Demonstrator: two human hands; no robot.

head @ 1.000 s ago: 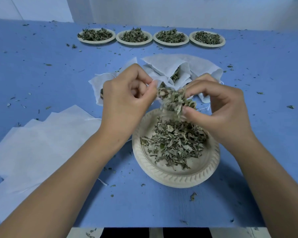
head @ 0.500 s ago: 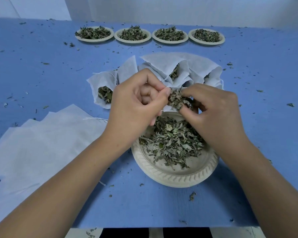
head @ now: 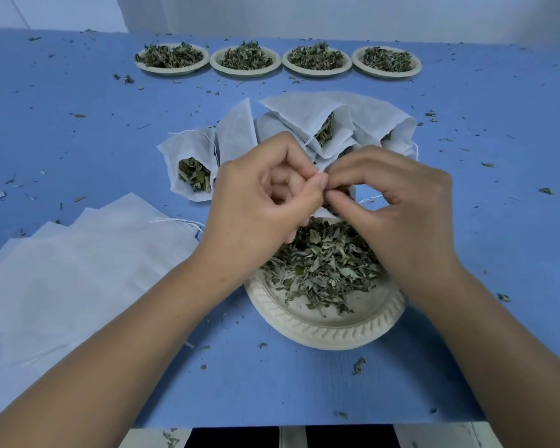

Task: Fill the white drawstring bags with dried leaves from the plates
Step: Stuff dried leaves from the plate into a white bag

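Note:
A cream plate (head: 324, 331) of dried leaves (head: 320, 263) lies just in front of me. Above its far rim my left hand (head: 265, 202) pinches the edge of a white drawstring bag (head: 324, 213), which is mostly hidden behind both hands. My right hand (head: 398, 208) meets it fingertip to fingertip, with its thumb and fingers pinched on a small clump of leaves at the bag's mouth. Behind the hands lie filled bags with leaves showing at their mouths: one on the left (head: 191, 166), one in the middle (head: 317, 124) and one on the right (head: 395, 130).
A pile of flat empty white bags (head: 78, 270) covers the left of the blue table (head: 498, 156). Several more plates of leaves stand in a row at the back (head: 244, 59). Leaf crumbs are scattered all over. The table's front edge runs along the bottom of the view.
My right hand carried a clump of leaves from above the plate forward to the bag's mouth. Both hands moved away from me and closed together; the clump is now almost hidden.

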